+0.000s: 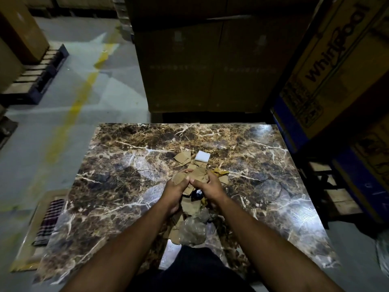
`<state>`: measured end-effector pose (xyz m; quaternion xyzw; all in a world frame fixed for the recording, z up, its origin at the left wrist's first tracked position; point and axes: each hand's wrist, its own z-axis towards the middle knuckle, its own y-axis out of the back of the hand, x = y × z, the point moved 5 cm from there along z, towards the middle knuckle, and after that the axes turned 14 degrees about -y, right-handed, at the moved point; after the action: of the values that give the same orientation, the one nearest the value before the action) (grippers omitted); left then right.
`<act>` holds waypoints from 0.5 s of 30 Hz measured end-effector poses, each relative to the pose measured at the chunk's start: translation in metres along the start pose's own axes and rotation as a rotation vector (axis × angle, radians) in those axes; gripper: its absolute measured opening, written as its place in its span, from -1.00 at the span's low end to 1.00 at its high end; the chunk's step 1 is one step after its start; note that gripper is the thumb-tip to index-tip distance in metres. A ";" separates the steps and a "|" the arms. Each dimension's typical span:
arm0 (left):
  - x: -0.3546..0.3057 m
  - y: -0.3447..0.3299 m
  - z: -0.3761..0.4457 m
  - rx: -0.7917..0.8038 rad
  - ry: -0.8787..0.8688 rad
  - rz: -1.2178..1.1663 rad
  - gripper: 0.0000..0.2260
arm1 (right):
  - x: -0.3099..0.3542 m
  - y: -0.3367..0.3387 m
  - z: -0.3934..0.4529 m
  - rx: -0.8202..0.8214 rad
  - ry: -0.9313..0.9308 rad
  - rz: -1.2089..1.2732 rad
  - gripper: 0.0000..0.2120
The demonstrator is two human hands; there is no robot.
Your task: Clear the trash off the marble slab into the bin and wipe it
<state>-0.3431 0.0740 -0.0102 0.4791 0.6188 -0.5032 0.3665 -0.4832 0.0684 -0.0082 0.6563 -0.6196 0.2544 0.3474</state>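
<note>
A dark brown marble slab (117, 186) lies on the floor in front of me. At its middle is a heap of torn cardboard scraps (183, 158). My left hand (175, 190) and my right hand (208, 187) meet over the heap, and both curl around a bunch of cardboard pieces (199, 174). A white foam block (202, 155) sits just beyond the hands. Crumpled clear plastic (194, 228) lies near the slab's front edge, between my forearms. A small dark wrapper (197, 194) shows under my right hand. No bin is in view.
A checked cloth (49, 221) lies on flat cardboard (27, 258) left of the slab. Tall cartons (210, 66) stand behind the slab, printed cartons (336, 66) crowd its right side. A wooden pallet (35, 76) sits far left on the grey floor (84, 91).
</note>
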 end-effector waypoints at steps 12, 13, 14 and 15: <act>-0.048 -0.016 0.022 0.038 -0.088 -0.106 -0.73 | 0.056 0.024 -0.002 -0.031 0.232 0.005 -0.27; -0.053 -0.018 0.023 0.044 -0.097 -0.118 -0.71 | 0.060 0.026 -0.003 -0.027 0.227 0.035 -0.26; -0.059 -0.020 0.024 0.044 -0.102 -0.137 -0.67 | 0.063 0.030 0.000 -0.027 0.224 0.057 -0.27; -0.061 -0.020 0.025 0.044 -0.100 -0.145 -0.62 | 0.064 0.034 0.003 -0.031 0.219 0.094 -0.28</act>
<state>-0.3466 0.0351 0.0470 0.4152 0.6218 -0.5652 0.3486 -0.5106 0.0258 0.0443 0.5896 -0.6118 0.3308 0.4107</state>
